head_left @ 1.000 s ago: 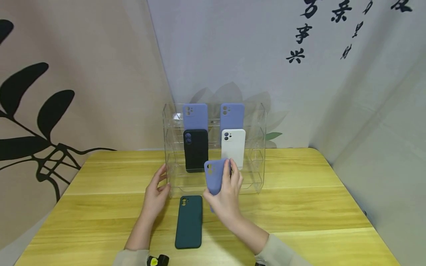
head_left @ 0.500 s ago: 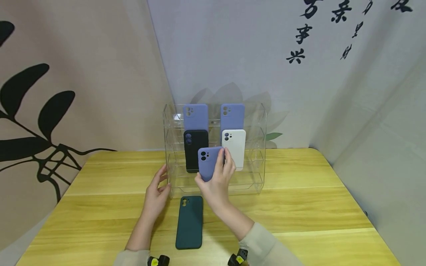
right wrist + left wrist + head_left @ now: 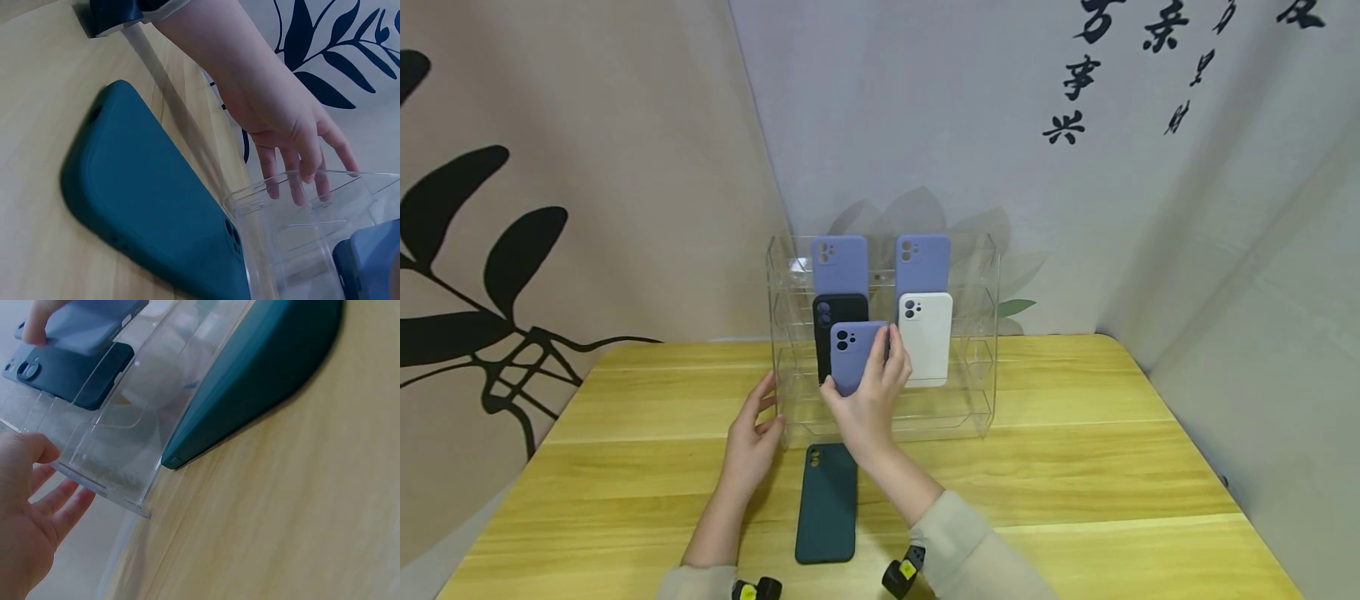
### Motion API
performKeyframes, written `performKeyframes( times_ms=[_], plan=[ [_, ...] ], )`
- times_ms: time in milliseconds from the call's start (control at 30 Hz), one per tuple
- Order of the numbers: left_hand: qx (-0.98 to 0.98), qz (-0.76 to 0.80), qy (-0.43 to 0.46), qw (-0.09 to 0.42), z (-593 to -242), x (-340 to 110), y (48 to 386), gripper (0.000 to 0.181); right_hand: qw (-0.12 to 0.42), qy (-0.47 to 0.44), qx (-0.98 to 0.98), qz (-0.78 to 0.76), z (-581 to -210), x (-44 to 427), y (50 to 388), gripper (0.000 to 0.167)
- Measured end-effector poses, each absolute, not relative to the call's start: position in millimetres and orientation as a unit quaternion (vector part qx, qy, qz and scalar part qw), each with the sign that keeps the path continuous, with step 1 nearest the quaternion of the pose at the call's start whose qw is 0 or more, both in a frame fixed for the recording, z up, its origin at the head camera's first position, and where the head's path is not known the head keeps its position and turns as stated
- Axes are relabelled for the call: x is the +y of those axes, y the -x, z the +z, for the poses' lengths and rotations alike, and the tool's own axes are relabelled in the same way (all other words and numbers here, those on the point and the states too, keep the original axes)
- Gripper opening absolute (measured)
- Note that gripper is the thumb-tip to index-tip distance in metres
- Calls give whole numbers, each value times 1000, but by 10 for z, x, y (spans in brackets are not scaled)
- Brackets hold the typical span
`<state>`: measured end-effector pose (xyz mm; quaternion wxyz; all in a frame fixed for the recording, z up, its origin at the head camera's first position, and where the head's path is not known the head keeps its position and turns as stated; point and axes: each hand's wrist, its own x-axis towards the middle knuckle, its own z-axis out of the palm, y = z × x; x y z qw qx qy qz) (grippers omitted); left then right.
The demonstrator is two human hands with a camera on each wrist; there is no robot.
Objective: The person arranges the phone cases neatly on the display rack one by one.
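Observation:
My right hand (image 3: 868,408) pinches a purple phone case (image 3: 853,358) by its sides, with the camera holes at the top. It is in front of the black phone case (image 3: 838,307) and covers much of it; whether the two touch I cannot tell. My left hand (image 3: 754,437) is at the left side of a clear acrylic rack (image 3: 981,400), thumb near the front edge and fairly straight fingers along the outside. Flat on the table before the rack lies a dark green phone case (image 3: 826,508), large in the right wrist view.
A white phone case (image 3: 927,337) stands in the rack, right of the held one. Two more purple cases, a left one (image 3: 841,262) and a right one (image 3: 922,260), stand in the tier above. The wooden table (image 3: 1097,467) reaches back to a printed curtain (image 3: 925,108).
My right hand has carried the purple phone case up and to the left, from below the white case to in front of the black one. My left hand has stayed at the rack's side.

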<state>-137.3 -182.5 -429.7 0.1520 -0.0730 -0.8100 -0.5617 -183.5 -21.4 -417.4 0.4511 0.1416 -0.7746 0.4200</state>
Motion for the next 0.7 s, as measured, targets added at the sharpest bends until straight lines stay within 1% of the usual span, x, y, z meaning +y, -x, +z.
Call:
performKeyframes(
  times_ms=[233, 467, 700],
  plan=[
    [-814, -554, 79, 159, -4329, -1840, 1393, 62, 460, -128, -779, 405, -4247, -315, 1907, 104],
    [-806, -564, 78, 162, -4612, -1925, 1543, 66, 462, -119, -790, 385, -4345, -363, 1932, 103],
    [-803, -566, 78, 167, -4642, -1930, 1547, 69, 456, -107, -798, 380, -4478, -420, 1944, 104]
  ],
)
